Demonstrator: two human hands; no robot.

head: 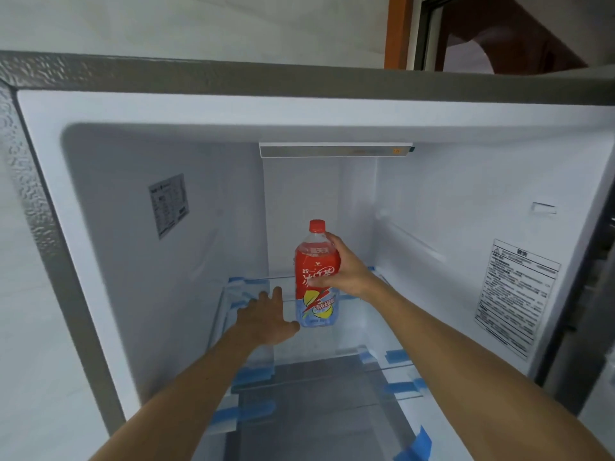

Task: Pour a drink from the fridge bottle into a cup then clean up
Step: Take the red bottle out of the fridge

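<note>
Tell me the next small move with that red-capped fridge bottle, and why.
Probably draw the drink bottle out of the fridge toward you: the right hand grips its upper body, the red cap is on, and the open left hand is beside its base.

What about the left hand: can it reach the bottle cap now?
Probably yes. The left hand is open beside the base of the bottle, the right hand grips the body below the red cap, and the space above looks free.
</note>
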